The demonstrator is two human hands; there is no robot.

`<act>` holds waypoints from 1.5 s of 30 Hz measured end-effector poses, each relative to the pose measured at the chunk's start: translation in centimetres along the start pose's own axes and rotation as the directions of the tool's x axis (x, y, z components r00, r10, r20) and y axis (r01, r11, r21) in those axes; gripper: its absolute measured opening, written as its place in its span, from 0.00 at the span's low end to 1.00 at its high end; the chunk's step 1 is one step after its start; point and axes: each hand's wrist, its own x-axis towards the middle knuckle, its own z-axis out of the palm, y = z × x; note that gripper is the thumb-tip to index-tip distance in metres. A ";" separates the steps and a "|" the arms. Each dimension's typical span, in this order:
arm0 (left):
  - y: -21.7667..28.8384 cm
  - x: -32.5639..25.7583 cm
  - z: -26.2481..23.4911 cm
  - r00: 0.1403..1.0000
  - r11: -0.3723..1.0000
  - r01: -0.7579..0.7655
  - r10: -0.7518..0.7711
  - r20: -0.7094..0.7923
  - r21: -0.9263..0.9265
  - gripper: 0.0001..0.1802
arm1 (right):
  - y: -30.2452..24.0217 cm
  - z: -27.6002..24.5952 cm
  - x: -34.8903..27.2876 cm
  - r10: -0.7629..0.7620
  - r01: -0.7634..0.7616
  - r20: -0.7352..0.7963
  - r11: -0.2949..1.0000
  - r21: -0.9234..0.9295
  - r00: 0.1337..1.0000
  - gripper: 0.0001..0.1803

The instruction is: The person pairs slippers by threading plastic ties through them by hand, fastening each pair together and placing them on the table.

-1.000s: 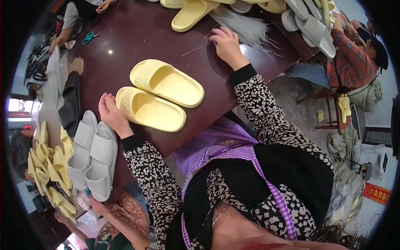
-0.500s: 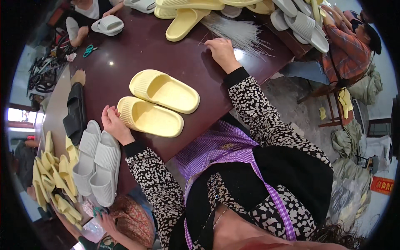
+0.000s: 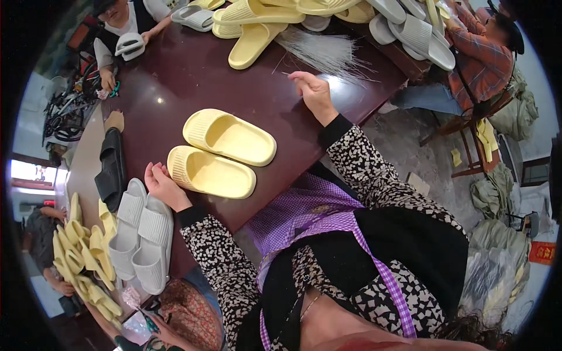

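Your table (image 3: 193, 76) bears two slides side by side before you: near slide (image 3: 211, 172), far slide (image 3: 229, 136) just behind it. Your left hand (image 3: 164, 186) rests at the near slide's left end. Your right hand (image 3: 316, 93) lies to the right, beside a bundle of thin fibres (image 3: 328, 50). A pair of slides (image 3: 142, 235) sits left of your left forearm. More slides (image 3: 257, 23) are heaped along the far edge.

Grey slides (image 3: 143, 237), one pr, at my left on table edge; yellow straps/soles (image 3: 82, 257) heaped further left; black sandals (image 3: 111, 167) stacked nr far-left edge; dark red table (image 3: 175, 82) glossy; mixed yellow + grey slides (image 3: 328, 14) piled along far side; person in plaid shirt (image 3: 486, 52) seated far right; another person (image 3: 126, 23) far left holding grey slide (image 3: 130, 45).
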 end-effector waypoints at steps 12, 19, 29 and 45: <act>8.7 -11.5 5.3 0.915 0.982 -0.175 0.191 0.355 -0.079 0.13 | -7.9 0.4 -3.5 0.237 -0.338 0.262 0.814 0.472 0.936 0.10; 10.3 -15.8 8.6 0.670 0.894 0.360 -0.048 0.741 -0.268 0.16 | -13.9 2.9 -5.4 -0.004 -0.448 0.518 0.497 0.743 0.855 0.10; 11.3 -15.3 3.2 0.642 0.992 -0.111 0.119 0.757 -0.062 0.06 | -17.4 2.0 -4.9 -0.152 -0.348 0.412 0.329 0.878 0.898 0.12; 8.3 -18.9 -2.0 0.712 0.742 -0.608 0.353 0.607 0.282 0.05 | -11.9 6.2 -8.0 0.080 0.288 0.626 0.837 -0.465 0.776 0.09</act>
